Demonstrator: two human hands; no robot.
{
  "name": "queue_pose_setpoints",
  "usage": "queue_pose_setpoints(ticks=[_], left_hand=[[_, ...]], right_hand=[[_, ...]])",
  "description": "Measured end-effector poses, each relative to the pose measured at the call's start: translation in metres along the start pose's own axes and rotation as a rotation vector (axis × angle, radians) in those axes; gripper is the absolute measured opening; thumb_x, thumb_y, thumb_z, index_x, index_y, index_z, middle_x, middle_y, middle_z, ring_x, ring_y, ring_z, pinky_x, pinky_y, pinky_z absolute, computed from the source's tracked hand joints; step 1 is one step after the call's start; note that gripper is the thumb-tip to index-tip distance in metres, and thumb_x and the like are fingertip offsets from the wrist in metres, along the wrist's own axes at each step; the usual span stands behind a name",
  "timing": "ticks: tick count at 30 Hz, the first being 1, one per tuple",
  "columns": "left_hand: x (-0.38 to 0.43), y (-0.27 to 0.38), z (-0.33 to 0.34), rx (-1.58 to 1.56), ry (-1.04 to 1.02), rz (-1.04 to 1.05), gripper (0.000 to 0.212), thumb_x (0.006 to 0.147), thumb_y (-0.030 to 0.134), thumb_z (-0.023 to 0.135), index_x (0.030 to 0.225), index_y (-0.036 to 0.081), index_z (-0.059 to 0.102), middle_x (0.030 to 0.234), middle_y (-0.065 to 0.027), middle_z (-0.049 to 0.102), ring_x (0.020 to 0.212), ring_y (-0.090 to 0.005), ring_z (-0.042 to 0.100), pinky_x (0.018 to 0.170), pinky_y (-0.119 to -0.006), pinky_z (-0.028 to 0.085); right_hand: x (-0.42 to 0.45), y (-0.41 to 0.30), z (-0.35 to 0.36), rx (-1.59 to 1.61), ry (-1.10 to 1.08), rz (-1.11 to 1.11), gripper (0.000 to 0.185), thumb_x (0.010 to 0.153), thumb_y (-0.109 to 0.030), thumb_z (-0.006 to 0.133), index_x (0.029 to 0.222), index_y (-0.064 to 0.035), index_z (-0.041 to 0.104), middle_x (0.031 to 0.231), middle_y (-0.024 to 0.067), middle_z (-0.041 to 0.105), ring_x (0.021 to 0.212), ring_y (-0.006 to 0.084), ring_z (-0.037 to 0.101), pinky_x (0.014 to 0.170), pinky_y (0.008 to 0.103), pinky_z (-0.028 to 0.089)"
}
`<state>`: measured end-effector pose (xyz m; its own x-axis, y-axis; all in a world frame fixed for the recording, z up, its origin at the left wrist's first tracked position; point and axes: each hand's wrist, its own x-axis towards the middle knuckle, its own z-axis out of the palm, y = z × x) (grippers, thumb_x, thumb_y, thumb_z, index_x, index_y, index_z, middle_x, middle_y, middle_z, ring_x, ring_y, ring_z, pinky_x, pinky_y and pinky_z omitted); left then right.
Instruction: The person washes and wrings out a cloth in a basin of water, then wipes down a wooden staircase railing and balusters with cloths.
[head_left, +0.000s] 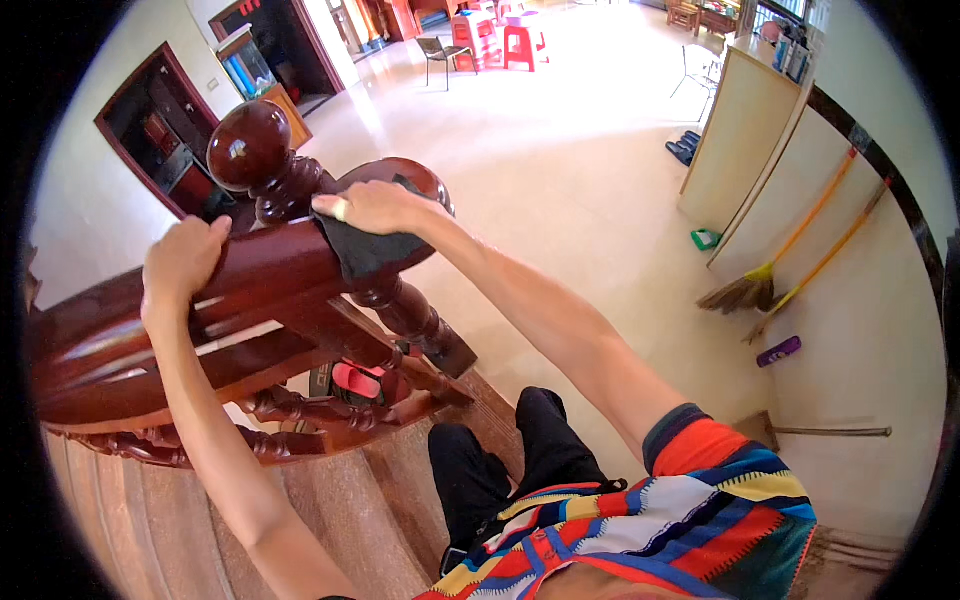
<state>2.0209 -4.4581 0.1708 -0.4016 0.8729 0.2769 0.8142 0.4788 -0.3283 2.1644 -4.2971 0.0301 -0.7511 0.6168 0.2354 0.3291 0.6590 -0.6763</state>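
Note:
A dark cloth (367, 251) drapes over the glossy reddish-brown wooden handrail (270, 259) of a staircase. My right hand (379, 206) presses on the cloth from above near the rail's rounded end, its thumb towards the left. Further left, my left hand (184, 259) grips the bare top of the handrail, with no cloth under it. Behind the rail between my hands rises a turned newel post with a polished ball finial (251, 146). Turned balusters (409, 311) stand below the rail.
Wooden stair treads (322, 517) curve below me. Two brooms (814, 214) lean on the right wall, near a purple container (778, 351) and a green one (705, 239). Red plastic stools (521, 45) and a chair (444, 54) stand far off. Pink slippers (356, 380) lie behind the balusters.

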Motion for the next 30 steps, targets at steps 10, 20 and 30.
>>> queue_pose_setpoints(ticks=[10,20,30], left_hand=[[0.033,-0.027,0.009,-0.068,0.102,0.143,0.031,0.074,0.019,0.047,0.082,-0.005,0.065,0.081,-0.0281,0.062,0.073,-0.0336,0.065,0.066,-0.039,0.048],[0.052,-0.014,0.003,-0.044,0.188,0.087,0.022,0.069,0.009,0.054,0.080,0.001,0.070,0.072,-0.0142,0.065,0.063,-0.0204,0.063,0.060,-0.034,0.047],[0.047,-0.008,0.006,-0.125,0.291,0.271,0.024,0.070,0.015,0.053,0.077,-0.003,0.067,0.065,-0.0130,0.063,0.053,-0.0197,0.058,0.053,-0.036,0.046]], right_hand=[[-0.003,-0.007,0.007,0.107,0.097,-0.152,0.080,0.087,-0.064,0.032,0.126,0.0033,0.047,0.135,0.0260,0.039,0.127,0.0370,0.037,0.106,0.0408,0.026],[-0.005,0.005,0.001,0.171,0.118,-0.217,0.079,0.086,-0.063,0.038,0.135,-0.0014,0.039,0.142,0.0222,0.030,0.133,0.0331,0.027,0.110,0.0405,0.018],[-0.025,-0.004,0.001,0.143,0.178,-0.131,0.089,0.079,-0.070,0.040,0.136,-0.0016,0.037,0.143,0.0232,0.028,0.133,0.0331,0.027,0.109,0.0400,0.017]])
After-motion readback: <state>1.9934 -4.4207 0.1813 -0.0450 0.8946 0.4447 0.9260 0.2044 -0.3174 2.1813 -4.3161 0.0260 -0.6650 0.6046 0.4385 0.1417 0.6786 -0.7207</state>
